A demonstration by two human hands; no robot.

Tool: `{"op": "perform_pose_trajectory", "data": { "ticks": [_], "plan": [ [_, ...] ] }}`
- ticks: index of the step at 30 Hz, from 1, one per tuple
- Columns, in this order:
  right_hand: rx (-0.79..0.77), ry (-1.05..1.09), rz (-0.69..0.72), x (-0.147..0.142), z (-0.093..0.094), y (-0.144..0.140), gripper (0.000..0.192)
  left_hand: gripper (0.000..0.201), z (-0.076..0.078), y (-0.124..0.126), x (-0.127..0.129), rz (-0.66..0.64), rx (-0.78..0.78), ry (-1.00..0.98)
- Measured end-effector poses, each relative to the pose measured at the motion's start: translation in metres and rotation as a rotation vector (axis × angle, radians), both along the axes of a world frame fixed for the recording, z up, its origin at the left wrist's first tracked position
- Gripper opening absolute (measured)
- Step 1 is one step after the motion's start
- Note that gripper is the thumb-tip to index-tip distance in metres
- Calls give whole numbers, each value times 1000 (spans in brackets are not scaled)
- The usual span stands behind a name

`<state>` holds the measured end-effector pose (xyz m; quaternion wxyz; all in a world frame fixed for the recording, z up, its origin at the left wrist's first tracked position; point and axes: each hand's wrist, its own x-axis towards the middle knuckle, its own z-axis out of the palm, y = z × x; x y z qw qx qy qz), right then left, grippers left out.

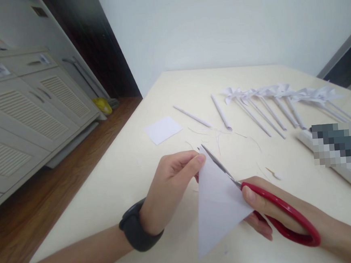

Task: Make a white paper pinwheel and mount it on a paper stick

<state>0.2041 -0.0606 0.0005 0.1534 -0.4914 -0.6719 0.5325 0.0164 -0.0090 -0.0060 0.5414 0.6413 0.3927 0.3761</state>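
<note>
My left hand (175, 176), with a dark band on its wrist, pinches the top corner of a white paper triangle (219, 205) that looks folded. In my right hand (260, 206) is a pair of red-handled scissors (280, 206). Their blades lie along the paper's upper right edge, tips beside my left fingertips. Part of the right fingers is hidden behind the paper and the handles. Thin paper strips (219, 142) are scattered on the table just beyond my hands.
A square paper sheet (163, 129) and two rolled paper tubes (192, 116) lie on the cream table (190, 83). Several paper pinwheels (260, 96) on paper sticks line the back right. At right is a long white object (342, 171), partly blurred. A small white-tipped piece (274, 173) lies nearby.
</note>
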Motion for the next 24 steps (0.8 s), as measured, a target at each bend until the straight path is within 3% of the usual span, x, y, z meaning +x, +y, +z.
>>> {"op": "perform_pose_trajectory", "data": {
  "ticks": [24],
  "plan": [
    [23,76,47,-2,-9,-2,65,32,5,-4,2,8,27,59]
  ]
}}
